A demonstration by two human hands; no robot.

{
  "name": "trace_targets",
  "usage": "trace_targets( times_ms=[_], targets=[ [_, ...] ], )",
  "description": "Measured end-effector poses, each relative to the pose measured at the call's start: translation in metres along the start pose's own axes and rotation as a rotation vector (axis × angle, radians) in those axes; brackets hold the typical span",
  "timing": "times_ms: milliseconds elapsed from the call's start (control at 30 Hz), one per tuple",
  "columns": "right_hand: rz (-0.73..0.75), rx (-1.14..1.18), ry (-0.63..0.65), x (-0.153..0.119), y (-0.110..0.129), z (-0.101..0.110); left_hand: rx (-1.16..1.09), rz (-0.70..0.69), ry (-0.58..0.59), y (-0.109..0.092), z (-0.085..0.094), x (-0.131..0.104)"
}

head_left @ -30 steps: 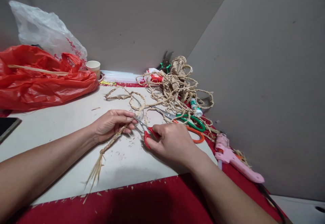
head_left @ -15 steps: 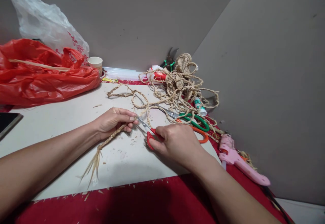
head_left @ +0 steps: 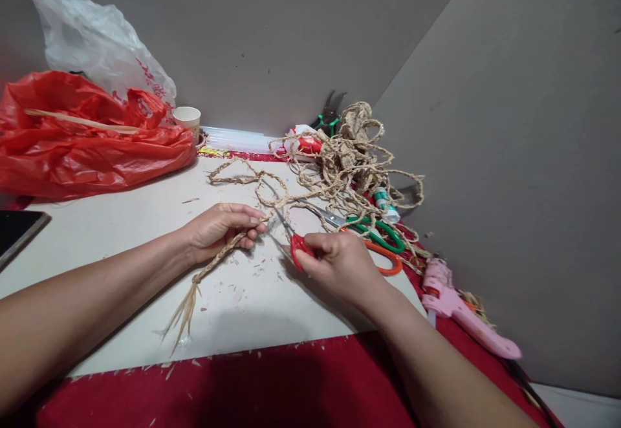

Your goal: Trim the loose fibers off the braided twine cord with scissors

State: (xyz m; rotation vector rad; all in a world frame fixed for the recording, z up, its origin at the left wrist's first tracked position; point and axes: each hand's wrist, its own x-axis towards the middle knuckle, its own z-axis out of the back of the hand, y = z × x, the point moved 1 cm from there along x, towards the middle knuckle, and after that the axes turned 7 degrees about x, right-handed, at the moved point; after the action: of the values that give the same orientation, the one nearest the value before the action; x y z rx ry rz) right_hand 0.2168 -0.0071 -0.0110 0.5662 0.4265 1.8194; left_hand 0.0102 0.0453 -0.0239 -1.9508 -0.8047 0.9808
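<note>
Over the white board, my left hand (head_left: 226,231) pinches a braided straw rope (head_left: 217,260). Its knotted, frayed end hangs toward me, and the other end runs on beyond my fingertips to the loops behind. My right hand (head_left: 339,265) grips small red-handled scissors (head_left: 299,248), fingers closed round the handles. The scissor blades point away and to the left, close to the rope just past my left fingertips; they look blurred, and I cannot tell whether they touch it. Behind them lie larger scissors (head_left: 334,220) with green and orange handles, partly under strands of rope.
A tangled heap of braided rope (head_left: 356,150) lies at the back right, beside green-handled pruners (head_left: 328,121). A pink glue gun (head_left: 466,315) rests at the right edge. Red plastic bag (head_left: 92,163), paper cup (head_left: 187,117) and dark phone-like slab (head_left: 19,237) are at left. Straw bits litter the white board (head_left: 291,311).
The red scissors' handles have come together and the blades have turned to point further away from me. My left hand keeps its pinch on the rope. The whole view has shifted slightly.
</note>
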Motion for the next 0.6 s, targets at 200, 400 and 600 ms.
trace_targets(
  times_ms=[200,400,600],
  targets=[
    [-0.130,0.359,-0.069,0.007,-0.009,-0.003,0.013,-0.004,0.030,-0.001,0.001,0.000],
    [-0.172,0.549,-0.124,0.008,-0.002,-0.003,0.019,-0.010,0.024,-0.001,-0.001,-0.002],
    [-0.405,1.128,-0.154,0.012,0.003,-0.006,0.088,-0.062,0.013,-0.001,-0.006,-0.006]
  ],
)
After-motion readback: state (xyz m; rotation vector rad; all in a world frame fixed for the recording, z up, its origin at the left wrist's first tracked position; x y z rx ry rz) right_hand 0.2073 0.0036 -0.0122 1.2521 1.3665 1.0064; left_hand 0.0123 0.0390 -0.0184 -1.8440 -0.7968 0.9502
